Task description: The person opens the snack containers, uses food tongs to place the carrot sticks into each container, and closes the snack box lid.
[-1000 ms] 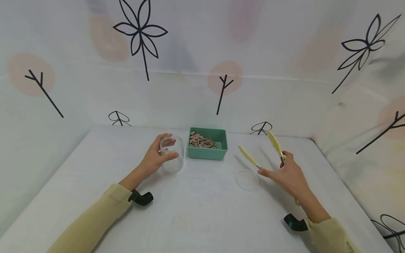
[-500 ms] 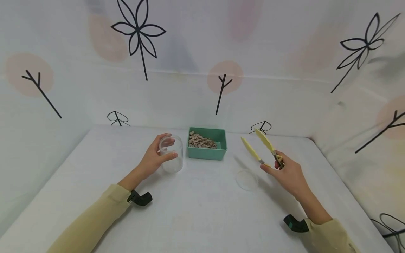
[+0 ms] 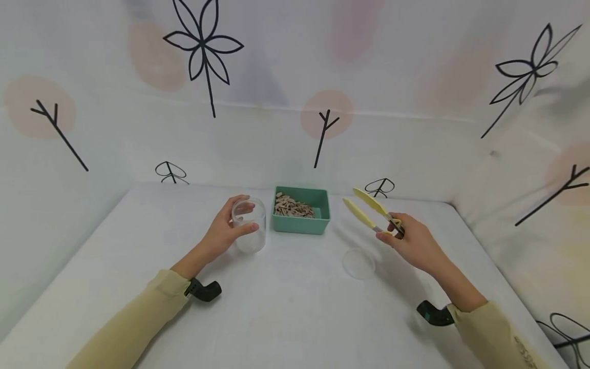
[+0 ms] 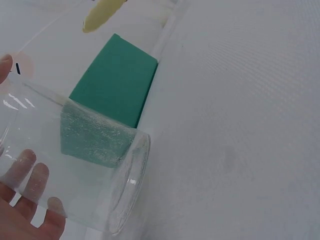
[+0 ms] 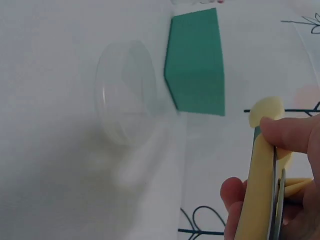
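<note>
My left hand (image 3: 223,228) grips a clear, see-through jar (image 3: 251,237) from its left side, thumb in front and fingers behind. The jar stands upright on the white table, open at the top. In my right hand (image 3: 417,245) is a pair of yellow-tipped tongs (image 3: 369,209), held in the air with the tips spread a little and pointing at the box. Between the hands, a green rectangular box (image 3: 300,225) holds a heap of small brownish-grey pieces (image 3: 291,206), mostly on its left side. The right wrist view shows the thumb pressed on the tongs' yellow handle (image 5: 257,185).
A clear round lid (image 3: 358,264) lies flat on the white table (image 3: 295,312), below the tongs and right of the box. White cloth walls (image 3: 258,143) with black plant drawings enclose the table at the back and sides.
My right hand has moved left with the tongs, and their tips have come closer together and nearer the green box. The left hand and the jar have stayed in place.
</note>
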Demonstrator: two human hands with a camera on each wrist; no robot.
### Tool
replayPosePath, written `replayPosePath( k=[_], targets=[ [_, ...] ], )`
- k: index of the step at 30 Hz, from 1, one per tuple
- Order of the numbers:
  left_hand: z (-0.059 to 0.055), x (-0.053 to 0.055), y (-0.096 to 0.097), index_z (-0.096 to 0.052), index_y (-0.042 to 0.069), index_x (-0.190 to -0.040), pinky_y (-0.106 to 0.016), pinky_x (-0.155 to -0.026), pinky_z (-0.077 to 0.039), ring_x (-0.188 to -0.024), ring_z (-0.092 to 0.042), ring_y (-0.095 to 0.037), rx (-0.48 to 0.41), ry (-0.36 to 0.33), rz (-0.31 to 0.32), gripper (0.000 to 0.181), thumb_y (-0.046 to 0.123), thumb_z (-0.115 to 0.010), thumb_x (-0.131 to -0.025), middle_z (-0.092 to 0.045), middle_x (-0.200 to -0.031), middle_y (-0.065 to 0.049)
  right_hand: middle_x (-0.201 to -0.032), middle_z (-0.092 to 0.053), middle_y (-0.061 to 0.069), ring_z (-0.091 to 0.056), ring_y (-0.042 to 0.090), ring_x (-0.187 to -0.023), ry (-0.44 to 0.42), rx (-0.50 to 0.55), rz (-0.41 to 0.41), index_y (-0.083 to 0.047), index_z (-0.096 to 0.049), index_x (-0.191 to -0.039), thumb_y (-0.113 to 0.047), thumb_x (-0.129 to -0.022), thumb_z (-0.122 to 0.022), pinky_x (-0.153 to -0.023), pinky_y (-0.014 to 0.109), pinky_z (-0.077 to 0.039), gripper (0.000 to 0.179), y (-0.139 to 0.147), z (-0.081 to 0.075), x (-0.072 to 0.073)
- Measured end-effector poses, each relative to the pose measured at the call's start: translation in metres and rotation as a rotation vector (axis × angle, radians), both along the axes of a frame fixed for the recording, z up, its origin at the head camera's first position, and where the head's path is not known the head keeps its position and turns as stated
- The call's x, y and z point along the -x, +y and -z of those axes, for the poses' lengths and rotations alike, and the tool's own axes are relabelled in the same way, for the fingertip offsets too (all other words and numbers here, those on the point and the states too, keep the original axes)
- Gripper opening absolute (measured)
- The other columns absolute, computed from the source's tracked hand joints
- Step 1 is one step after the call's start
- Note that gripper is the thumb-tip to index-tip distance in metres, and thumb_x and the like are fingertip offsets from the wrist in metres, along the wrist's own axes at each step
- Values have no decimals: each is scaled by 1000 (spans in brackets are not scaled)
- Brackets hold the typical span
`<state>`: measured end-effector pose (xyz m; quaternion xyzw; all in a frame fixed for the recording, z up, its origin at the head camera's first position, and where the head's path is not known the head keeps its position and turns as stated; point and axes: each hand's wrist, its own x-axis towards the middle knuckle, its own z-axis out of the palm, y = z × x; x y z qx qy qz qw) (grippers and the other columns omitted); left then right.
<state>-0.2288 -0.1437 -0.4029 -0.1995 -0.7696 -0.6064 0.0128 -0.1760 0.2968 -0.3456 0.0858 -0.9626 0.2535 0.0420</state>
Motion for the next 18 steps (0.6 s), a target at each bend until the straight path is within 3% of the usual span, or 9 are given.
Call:
replayPosePath(
  k=[5,9,18],
  targets=[
    [0,2,-1,-40,17,-148,-63,-112,-23,-137,-42,-27,-1,-2,17,70,15,-76,-89,-52,-145,-10,-97,-61,11,-49,21,-73,-36,-3,-63,4,-44,-134,-40,-92,-72,-57,30,-41,67,-8,-12,14],
    [2,3,-1,-38,16,-149,-63,-112,-23,-138,-41,-27,-4,1,28,71,14,-76,-89,-51,-145,-10,-104,-63,11,-54,21,-79,-82,-39,-141,1,-47,-132,-36,-93,-71,-62,32,-45,59,-20,-22,26],
    [1,3,-1,-36,13,-147,-58,-114,-23,-140,-38,-25,-35,-1,26,68,10,-74,-91,-46,-149,-12,-116,-60,16,-59,28,-98,-45,-169,-287,4,-58,-132,-30,-90,-75,-84,48,-51,56,-55,-44,59]
  ],
)
